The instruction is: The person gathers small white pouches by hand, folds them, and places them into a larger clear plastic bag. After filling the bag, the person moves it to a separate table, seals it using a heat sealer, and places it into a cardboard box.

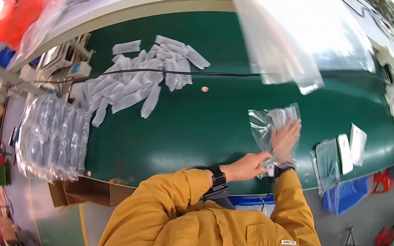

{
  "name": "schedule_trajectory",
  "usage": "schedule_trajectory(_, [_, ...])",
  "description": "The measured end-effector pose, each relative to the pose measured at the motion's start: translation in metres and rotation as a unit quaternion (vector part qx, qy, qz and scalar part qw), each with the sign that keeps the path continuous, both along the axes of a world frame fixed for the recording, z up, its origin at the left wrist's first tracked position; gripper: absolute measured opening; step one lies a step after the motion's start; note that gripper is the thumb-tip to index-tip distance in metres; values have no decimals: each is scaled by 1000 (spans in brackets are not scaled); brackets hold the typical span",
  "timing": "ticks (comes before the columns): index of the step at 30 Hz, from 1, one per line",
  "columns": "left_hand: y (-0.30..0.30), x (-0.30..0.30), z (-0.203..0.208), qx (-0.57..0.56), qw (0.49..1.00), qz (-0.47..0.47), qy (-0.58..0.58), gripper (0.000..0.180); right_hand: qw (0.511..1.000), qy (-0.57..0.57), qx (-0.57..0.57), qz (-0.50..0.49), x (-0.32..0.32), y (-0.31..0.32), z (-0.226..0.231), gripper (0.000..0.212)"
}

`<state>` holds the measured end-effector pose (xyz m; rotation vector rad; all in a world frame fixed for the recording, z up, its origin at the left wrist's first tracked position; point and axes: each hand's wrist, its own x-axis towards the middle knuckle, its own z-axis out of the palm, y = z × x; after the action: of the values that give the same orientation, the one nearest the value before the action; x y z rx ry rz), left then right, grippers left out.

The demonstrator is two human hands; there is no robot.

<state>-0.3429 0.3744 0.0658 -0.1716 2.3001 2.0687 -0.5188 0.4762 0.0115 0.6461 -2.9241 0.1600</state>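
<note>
A clear plastic bag [266, 122] lies on the green table [192, 124] near its front edge, with a pale folded item inside. My right hand [286, 136] reaches into the bag, fingers spread over the item. My left hand [252, 165] pinches the bag's open end close to the table's edge. Both arms wear mustard-yellow sleeves and dark wristbands.
A heap of pale folded pieces [144, 77] lies at the back of the table, crossed by a black cable [156, 69]. A stack of clear bags [296, 26] hangs at the right. Packed bags [52, 138] pile on the left. Flat packets [342, 152] lie at the right front, a cardboard box [90, 192] below.
</note>
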Motion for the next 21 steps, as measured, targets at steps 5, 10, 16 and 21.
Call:
schedule_trajectory(5, [-98, 43, -39, -306, 933, 148, 119, 28, 962, -79, -73, 253, 21, 117, -14, 48])
schedule_trajectory(10, [-215, 125, -55, -523, 793, 313, 12, 51, 879, -439, 75, 172, 29, 104, 171, 16])
schedule_trajectory(16, [-239, 170, -37, -510, 813, 210, -186, 89, 885, -169, -221, 374, 5, -114, 156, 57])
schedule_trajectory(21, [-246, 197, -49, -515, 816, 170, -198, 100, 876, -133, -174, 431, -9, -322, 31, 78])
